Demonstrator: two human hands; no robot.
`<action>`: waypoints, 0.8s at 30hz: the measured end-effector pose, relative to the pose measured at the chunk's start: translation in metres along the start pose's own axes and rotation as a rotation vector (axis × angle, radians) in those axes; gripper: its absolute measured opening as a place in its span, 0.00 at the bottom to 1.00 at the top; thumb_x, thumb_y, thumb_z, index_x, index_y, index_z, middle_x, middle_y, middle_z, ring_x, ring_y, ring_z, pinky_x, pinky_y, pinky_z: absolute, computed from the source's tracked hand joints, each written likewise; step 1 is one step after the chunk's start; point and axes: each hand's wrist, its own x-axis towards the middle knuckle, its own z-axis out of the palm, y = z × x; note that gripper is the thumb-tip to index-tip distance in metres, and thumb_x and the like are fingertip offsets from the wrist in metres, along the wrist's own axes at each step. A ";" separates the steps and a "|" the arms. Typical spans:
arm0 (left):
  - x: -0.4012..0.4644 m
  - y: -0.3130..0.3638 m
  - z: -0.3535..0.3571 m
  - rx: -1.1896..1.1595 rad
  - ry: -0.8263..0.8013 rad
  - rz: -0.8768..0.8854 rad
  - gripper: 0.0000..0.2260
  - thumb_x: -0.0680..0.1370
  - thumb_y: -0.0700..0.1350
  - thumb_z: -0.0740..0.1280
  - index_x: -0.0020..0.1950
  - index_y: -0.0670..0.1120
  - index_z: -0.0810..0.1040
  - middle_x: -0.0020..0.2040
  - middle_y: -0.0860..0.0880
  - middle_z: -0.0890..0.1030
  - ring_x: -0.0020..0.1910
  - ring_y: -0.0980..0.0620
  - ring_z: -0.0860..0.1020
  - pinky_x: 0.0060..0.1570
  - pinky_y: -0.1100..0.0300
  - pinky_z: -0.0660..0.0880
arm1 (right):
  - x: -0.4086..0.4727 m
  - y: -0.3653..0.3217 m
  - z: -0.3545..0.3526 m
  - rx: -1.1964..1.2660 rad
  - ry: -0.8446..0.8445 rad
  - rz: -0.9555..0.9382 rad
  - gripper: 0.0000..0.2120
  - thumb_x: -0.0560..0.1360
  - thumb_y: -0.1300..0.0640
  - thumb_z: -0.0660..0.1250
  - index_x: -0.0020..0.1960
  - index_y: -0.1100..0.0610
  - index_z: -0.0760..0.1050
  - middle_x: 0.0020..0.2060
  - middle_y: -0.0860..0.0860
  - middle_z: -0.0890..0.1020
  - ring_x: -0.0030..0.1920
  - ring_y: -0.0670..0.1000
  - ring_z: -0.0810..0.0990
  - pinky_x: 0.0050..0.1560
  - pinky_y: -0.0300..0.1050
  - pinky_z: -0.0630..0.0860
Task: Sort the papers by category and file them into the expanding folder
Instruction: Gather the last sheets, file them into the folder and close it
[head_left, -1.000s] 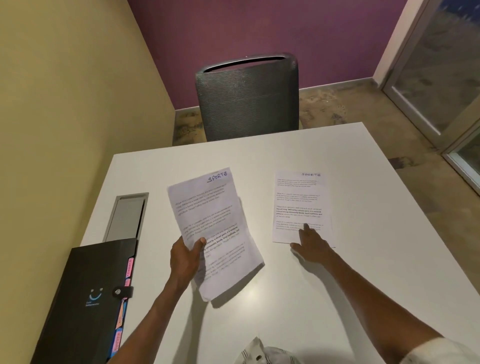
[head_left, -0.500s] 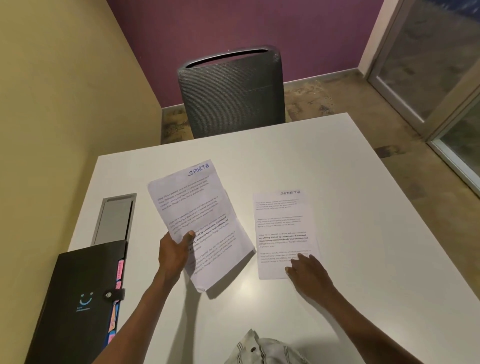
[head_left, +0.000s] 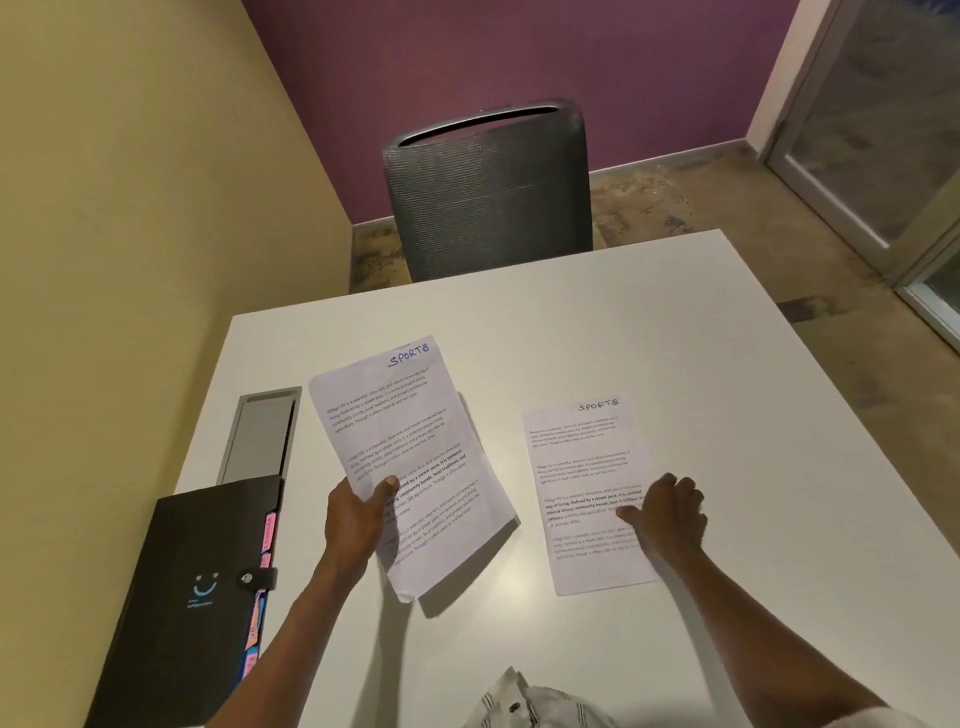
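My left hand grips a stack of printed papers above the table, thumb on top; the front sheet is headed "SPORTS" in blue ink. A single sheet, also headed "SPORTS", lies flat on the white table to the right. My right hand rests on that sheet's right edge with its fingers curled. A black expanding folder with a smiley logo and coloured tabs lies closed at the left, its strap snapped.
A grey cable hatch is set into the table beyond the folder. A dark mesh chair stands at the far edge. The yellow wall runs along the left. Striped cloth shows at the near edge.
My right hand has slid the single sheet toward me and now lies over its right edge with fingers curled. The held stack stays in my left hand.
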 end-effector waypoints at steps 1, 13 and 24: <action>0.000 -0.001 -0.001 -0.004 0.000 -0.005 0.12 0.78 0.46 0.71 0.60 0.47 0.77 0.52 0.50 0.83 0.50 0.47 0.82 0.48 0.51 0.80 | 0.000 0.001 0.002 -0.014 0.010 0.002 0.34 0.64 0.39 0.76 0.57 0.60 0.70 0.55 0.57 0.76 0.59 0.58 0.74 0.54 0.53 0.75; -0.003 0.003 -0.007 -0.010 0.016 0.014 0.11 0.78 0.44 0.70 0.59 0.46 0.75 0.52 0.49 0.82 0.50 0.45 0.81 0.47 0.50 0.79 | 0.001 0.013 -0.006 0.616 0.064 -0.052 0.02 0.74 0.60 0.68 0.45 0.55 0.75 0.45 0.54 0.84 0.42 0.56 0.79 0.41 0.47 0.74; -0.002 0.014 -0.012 -0.031 0.056 0.059 0.12 0.78 0.45 0.70 0.59 0.45 0.74 0.52 0.48 0.81 0.52 0.42 0.80 0.50 0.47 0.79 | -0.017 -0.033 -0.076 0.976 -0.085 -0.115 0.03 0.74 0.57 0.71 0.46 0.55 0.80 0.45 0.49 0.85 0.46 0.53 0.84 0.51 0.51 0.81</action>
